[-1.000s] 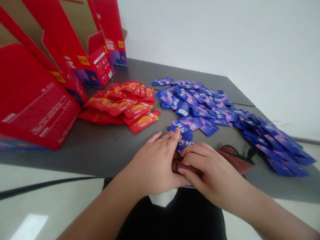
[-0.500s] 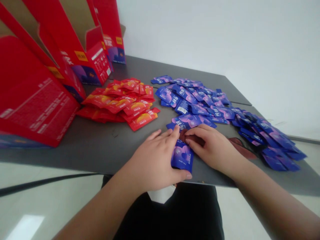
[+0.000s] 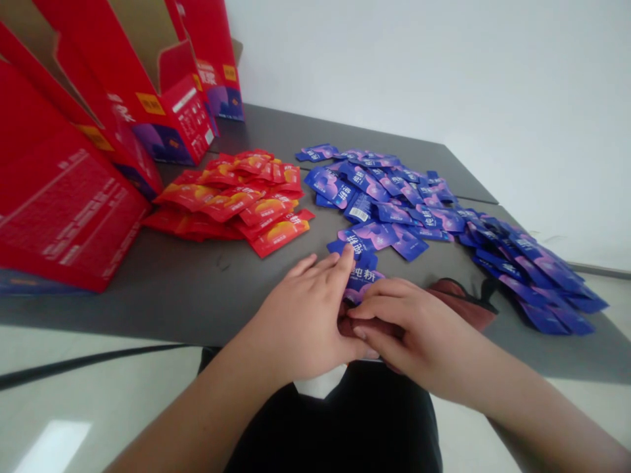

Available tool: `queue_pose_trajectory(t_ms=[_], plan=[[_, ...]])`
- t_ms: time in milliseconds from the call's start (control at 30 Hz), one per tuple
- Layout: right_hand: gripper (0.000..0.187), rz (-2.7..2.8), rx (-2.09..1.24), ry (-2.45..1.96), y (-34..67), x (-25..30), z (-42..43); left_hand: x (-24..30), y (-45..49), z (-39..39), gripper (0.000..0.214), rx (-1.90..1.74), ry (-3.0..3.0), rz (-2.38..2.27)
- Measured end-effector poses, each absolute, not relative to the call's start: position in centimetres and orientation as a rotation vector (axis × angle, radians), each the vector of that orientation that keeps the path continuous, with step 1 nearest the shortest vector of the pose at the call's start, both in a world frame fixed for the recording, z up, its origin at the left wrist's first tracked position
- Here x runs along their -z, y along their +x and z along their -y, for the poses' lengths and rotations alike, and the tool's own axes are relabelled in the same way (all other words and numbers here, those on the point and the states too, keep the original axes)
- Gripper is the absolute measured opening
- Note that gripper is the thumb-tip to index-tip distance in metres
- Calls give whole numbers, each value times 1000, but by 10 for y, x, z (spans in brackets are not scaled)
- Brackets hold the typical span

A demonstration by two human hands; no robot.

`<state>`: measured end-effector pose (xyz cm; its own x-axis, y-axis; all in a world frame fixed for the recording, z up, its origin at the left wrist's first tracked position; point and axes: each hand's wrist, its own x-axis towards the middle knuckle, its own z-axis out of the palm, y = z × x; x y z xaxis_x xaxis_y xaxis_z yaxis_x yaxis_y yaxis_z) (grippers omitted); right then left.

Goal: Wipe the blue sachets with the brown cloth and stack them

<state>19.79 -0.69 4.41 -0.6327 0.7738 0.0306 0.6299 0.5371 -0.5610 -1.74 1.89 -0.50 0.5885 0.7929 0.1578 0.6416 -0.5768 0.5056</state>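
Note:
In the head view a blue-purple sachet (image 3: 362, 281) lies flat near the table's front edge. My left hand (image 3: 310, 315) rests along its left side, fingers stretched and spread, index finger at its upper edge and thumb toward its lower end. My right hand (image 3: 401, 322) pinches a brown cloth (image 3: 466, 305) over the sachet's lower part, which is hidden under the fingers. Part of that cloth trails out to the right behind the wrist. Just beyond the fingertips lie more blue sachets (image 3: 367, 238).
A heap of red sachets (image 3: 231, 197) lies left of centre, and blue sachets (image 3: 394, 190) are piled behind and to the right (image 3: 537, 269). Tall open red boxes (image 3: 182, 105) stand at left on the grey table (image 3: 197, 295). A white wall (image 3: 444, 66) rises behind.
My right hand has slid toward me with the brown cloth, from the sachet's upper part to its lower end. The sachet's upper print now shows. My left hand stays nearly in place.

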Motion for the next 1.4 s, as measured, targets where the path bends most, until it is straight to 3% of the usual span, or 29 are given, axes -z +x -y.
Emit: queue_pose_trajectory(t_ms=[333, 567, 900, 1000, 1167, 1400], plan=[[13, 2453, -627, -1246, 202, -33, -10, 5, -18, -19, 120, -498, 2424, -1148], [14, 2449, -511, -1328, 209, -30, -27, 0, -18, -22, 113, -455, 2441, -1150], [13, 2313, -257, -1487, 220, -30, -38, 1, -19, -21, 126, -430, 2471, -1171], [14, 2331, -373, -1363, 217, -45, -20, 2, -19, -21, 130, -457, 2462, -1163], [17, 2467, -860, -1115, 203, -52, 2, 5, -19, -21, 126, -485, 2456, -1130], [11, 2410, -670, -1241, 205, -33, -18, 3, -18, -21, 129, -437, 2454, -1147]])
